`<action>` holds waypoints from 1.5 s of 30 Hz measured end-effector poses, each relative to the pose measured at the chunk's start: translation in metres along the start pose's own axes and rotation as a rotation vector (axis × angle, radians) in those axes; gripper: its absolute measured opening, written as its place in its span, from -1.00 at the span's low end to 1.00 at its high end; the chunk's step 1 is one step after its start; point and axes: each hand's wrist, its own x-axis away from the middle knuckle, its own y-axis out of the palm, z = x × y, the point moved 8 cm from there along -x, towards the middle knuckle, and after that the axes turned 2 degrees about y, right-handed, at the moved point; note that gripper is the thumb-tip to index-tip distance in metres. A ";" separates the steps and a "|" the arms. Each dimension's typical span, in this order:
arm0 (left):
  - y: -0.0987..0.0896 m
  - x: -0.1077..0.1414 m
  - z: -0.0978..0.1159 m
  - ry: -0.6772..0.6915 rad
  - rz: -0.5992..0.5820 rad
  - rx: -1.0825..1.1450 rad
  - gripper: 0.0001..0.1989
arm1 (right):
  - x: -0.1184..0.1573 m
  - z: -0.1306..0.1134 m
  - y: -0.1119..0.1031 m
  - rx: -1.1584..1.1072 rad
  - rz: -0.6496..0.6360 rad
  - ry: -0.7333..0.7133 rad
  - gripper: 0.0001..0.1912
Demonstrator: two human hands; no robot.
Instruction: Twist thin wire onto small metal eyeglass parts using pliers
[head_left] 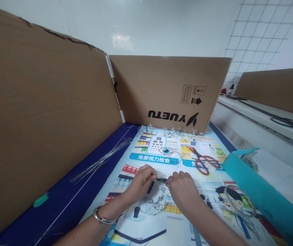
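My right hand is wrapped round a pair of pliers, whose dark jaws point left towards my other hand. My left hand is closed in a pinch at the tip of the jaws, on what looks like thin wire. The wire's end inside the fingers is hidden. Below both hands lies a tangle of thin silvery wire with small loops. Further off to the right rest scissors with red handles, blades partly apart. More fine wire lies behind my hands.
Cardboard panels wall the far side and left. A row of wire pieces runs along the far panel. Straight wires lie on the blue cloth at left. At right are a wire coil and a turquoise box.
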 end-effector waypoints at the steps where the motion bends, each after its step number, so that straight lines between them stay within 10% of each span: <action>1: 0.000 0.000 -0.001 -0.018 -0.008 0.016 -0.83 | 0.000 0.001 0.001 0.001 0.000 0.002 -0.84; 45: 0.001 0.000 -0.021 -0.044 -0.070 -0.070 -0.83 | -0.002 0.015 -0.005 -0.152 0.116 0.017 -0.83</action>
